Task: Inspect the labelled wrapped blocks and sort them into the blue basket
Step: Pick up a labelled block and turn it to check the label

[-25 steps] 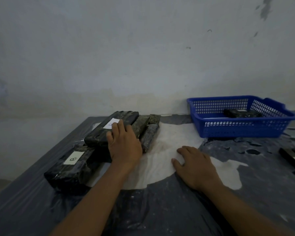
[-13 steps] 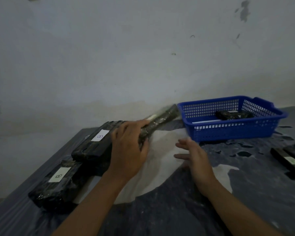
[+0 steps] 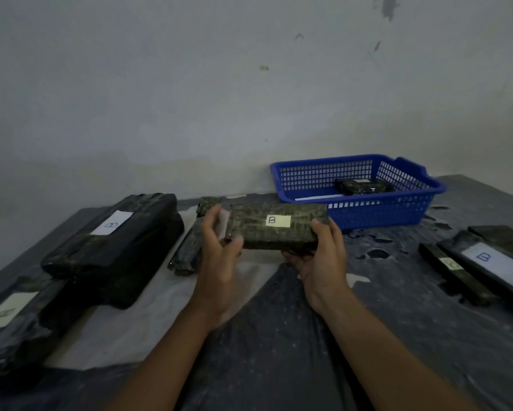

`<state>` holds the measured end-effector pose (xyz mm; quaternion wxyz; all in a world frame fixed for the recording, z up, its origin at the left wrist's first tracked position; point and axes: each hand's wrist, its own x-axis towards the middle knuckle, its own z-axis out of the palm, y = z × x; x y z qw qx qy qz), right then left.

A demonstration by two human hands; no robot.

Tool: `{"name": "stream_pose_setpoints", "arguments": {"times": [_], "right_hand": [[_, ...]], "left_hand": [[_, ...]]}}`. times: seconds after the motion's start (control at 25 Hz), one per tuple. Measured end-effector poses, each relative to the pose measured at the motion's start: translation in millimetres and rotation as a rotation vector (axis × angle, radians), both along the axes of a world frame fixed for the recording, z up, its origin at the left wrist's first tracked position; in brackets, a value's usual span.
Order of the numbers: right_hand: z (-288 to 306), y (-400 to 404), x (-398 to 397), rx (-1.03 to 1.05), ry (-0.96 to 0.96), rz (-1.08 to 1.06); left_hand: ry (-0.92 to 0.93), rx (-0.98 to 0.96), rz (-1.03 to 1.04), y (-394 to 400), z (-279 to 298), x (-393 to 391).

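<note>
I hold a dark green wrapped block (image 3: pixel 276 226) with a pale label marked B above the table's middle, label facing me. My left hand (image 3: pixel 219 262) grips its left end, thumb on the front edge. My right hand (image 3: pixel 323 256) holds its right end, thumb on top and fingers underneath. The blue basket (image 3: pixel 376 209) stands just behind the block at the back right, with one wrapped block (image 3: pixel 361 185) lying inside.
A large black wrapped block (image 3: pixel 116 235) labelled B lies at the left, another black block (image 3: pixel 12 324) in front of it. A narrow green block (image 3: pixel 190 250) lies beside my left hand. More labelled blocks (image 3: pixel 486 259) sit at the right edge.
My left hand lifted the green block from the pile and turned it label up. My right hand rose off the table and took its right end.
</note>
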<state>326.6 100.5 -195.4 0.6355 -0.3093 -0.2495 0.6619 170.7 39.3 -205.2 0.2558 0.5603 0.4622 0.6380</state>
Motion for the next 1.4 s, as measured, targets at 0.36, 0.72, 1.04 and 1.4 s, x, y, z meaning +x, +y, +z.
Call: {"name": "stream_pose_setpoints", "arguments": {"times": [0.36, 0.72, 1.04, 1.4], "right_hand": [[-6.1, 2.9, -9.5, 0.171, -0.323, 0.117], [-4.4, 19.5, -3.6, 0.209, -0.431, 0.227], [-4.6, 22.1, 1.4, 0.287, -0.400, 0.280], [-6.7, 20.0, 0.6, 0.313, -0.437, 0.245]], "left_hand": [[-0.490, -0.250, -0.052, 21.8, 1.6, -37.9], [-0.545, -0.336, -0.181, 13.6, 9.0, -41.5], [-0.511, -0.343, -0.182, 17.2, 5.9, -43.5], [-0.464, -0.304, -0.171, 12.0, 7.9, -37.7]]}}
